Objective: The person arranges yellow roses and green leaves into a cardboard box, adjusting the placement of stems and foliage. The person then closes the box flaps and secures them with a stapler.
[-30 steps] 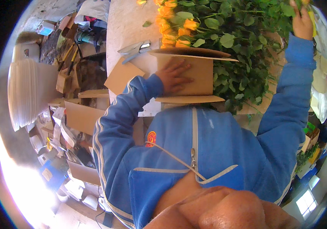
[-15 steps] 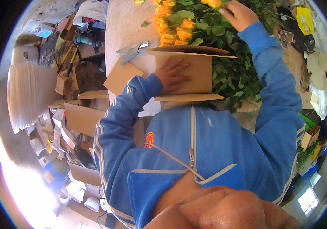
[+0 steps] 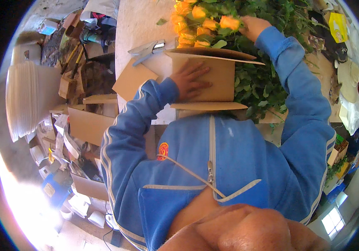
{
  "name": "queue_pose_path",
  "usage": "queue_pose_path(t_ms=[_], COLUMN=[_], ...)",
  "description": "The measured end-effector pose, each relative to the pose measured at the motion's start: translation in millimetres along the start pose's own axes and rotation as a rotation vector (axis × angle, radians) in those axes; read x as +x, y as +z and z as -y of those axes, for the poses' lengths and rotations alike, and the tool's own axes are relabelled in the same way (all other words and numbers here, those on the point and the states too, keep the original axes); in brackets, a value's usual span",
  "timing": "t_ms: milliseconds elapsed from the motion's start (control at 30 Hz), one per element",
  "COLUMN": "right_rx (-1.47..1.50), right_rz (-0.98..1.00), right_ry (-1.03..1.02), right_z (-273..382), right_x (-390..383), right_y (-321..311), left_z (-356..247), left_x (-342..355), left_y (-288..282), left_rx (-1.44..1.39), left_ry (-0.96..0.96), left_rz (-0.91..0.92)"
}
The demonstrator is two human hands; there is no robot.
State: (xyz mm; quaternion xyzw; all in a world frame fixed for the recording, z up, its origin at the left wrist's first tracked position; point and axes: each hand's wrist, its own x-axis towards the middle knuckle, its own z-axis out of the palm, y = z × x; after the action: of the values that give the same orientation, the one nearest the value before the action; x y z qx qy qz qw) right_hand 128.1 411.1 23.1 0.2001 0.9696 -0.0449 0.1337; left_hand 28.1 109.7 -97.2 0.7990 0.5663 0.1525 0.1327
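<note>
My left hand (image 3: 191,80) lies flat with fingers spread on a folded cardboard sheet (image 3: 220,79) just in front of my body. The sheet has one flap raised at its far side and another at its near side. At the far right of the table, my right hand (image 3: 255,28) has its fingers closed at the base of an orange-yellow rose (image 3: 229,22); its stem is hidden among leaves. More orange-yellow roses (image 3: 182,26) lie in a row beyond the cardboard. Their green leafy stems (image 3: 257,83) spread to the right, under my right arm.
Left of the cardboard, a stapler-like metal tool (image 3: 147,51) and a flat cardboard piece (image 3: 134,78) rest on the pale table (image 3: 139,25). A stack of white sheets (image 3: 22,100) and cardboard boxes (image 3: 91,125) stand further left. A yellow packet (image 3: 337,27) is at far right.
My right hand has come slightly nearer and left with the rose, which now sits lower beside the other blooms. My left hand stays on the cardboard.
</note>
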Motion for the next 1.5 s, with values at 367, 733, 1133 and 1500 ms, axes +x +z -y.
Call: queue_pose_path(t_ms=[367,733,1133,1500], right_rx=[0.121,1.15,1.396,1.152], right_rz=[-0.179,-0.17,-0.082,-0.312], right_ry=[0.04,-0.303,-0.509,-0.433], right_z=[-24.7,-63.1,-60.1,-39.8], right_x=[11.8,-79.1,-79.5,-89.8], right_y=[-5.2,-195.1,-198.4,-177.2], left_z=[4.3,-33.3,-23.6,-2.8], left_x=[0.3,21.8,219.9,250.8], left_y=[9.8,-176.8,-223.4,-172.0], left_rx=[-0.006,-0.421,0.313,-1.714], left_ry=[0.009,-0.075,-0.119,-0.269], left_rz=[-0.046,-0.299,-0.792,-0.657])
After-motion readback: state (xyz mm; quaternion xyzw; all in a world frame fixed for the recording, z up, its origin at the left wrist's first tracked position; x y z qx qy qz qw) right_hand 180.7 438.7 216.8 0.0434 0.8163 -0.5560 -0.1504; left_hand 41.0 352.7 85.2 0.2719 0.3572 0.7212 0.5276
